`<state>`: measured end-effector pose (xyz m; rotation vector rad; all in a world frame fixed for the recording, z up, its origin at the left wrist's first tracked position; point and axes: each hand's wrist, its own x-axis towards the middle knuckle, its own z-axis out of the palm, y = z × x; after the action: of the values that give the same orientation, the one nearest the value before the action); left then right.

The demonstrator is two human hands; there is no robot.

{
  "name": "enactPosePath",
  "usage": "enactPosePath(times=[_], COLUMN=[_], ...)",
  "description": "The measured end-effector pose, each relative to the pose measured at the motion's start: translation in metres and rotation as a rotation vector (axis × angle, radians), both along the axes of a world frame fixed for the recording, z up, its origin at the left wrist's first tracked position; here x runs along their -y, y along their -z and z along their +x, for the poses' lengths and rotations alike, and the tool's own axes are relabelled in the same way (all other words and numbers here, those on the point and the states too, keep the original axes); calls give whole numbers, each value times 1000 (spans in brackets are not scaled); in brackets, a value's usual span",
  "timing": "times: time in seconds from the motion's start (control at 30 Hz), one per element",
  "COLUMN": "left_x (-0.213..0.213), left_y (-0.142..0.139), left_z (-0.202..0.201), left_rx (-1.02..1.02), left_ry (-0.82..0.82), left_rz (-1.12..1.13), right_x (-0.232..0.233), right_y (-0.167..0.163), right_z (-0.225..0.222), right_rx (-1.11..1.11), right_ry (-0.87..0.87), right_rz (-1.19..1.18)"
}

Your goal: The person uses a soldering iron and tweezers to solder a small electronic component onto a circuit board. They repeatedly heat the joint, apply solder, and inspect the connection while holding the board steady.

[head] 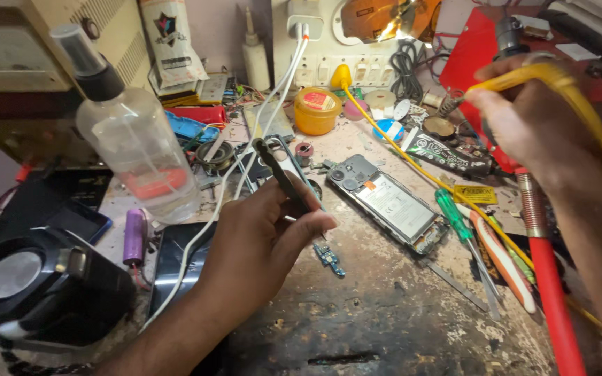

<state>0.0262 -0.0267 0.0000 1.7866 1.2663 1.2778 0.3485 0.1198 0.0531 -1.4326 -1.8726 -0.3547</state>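
My left hand (263, 237) pinches dark metal tweezers (281, 175), whose tips point down at a small blue circuit board (329, 258) on the worn bench. My right hand (524, 118) is raised at the upper right, closed around a yellow-handled soldering iron (517, 78) whose yellow cord (412, 157) runs across the bench. Between the two hands lies an opened phone (388, 202), its back cover off, with camera rings and battery showing.
A clear spray bottle (134, 139) stands at the left, a black fan (29, 278) at the lower left. A purple battery cell (134, 235), green screwdriver (454, 216), red tube (552, 292), yellow tin (316, 110), white cables (273, 104) and a dark phone (175, 257) crowd the bench.
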Motion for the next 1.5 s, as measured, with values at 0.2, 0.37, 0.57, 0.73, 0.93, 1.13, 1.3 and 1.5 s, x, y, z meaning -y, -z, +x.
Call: enactPosePath(times=[0.2,0.37,0.57,0.73,0.93,1.13,1.3,1.5], left_x=[-5,-7,-8,-9,-9,-11,-6,-1], left_y=[0,4,3,4,8,8,10,10], left_z=[-3,-1,-2,-1,3,5,7,11], left_rx=[68,69,108,82,83,30,-104,-113], left_ry=[0,-15,-11,-27,3,-2,81,150], left_rz=[-68,-101,-157,-144,-110,-53,-39,-35], right_x=[66,83,95,96,95,89,101,114], right_y=[-16,0,16,13,16,25,58,81], right_z=[-3,-52,-70,-82,-83,-41,21,35], right_rx=[-391,-510,-352,-256,-179,-551,-910,-866], right_ry=[-281,-497,-468,-474,-433,-587,-744,-720], right_rz=[68,-200,-170,-119,-135,-195,-273,-239])
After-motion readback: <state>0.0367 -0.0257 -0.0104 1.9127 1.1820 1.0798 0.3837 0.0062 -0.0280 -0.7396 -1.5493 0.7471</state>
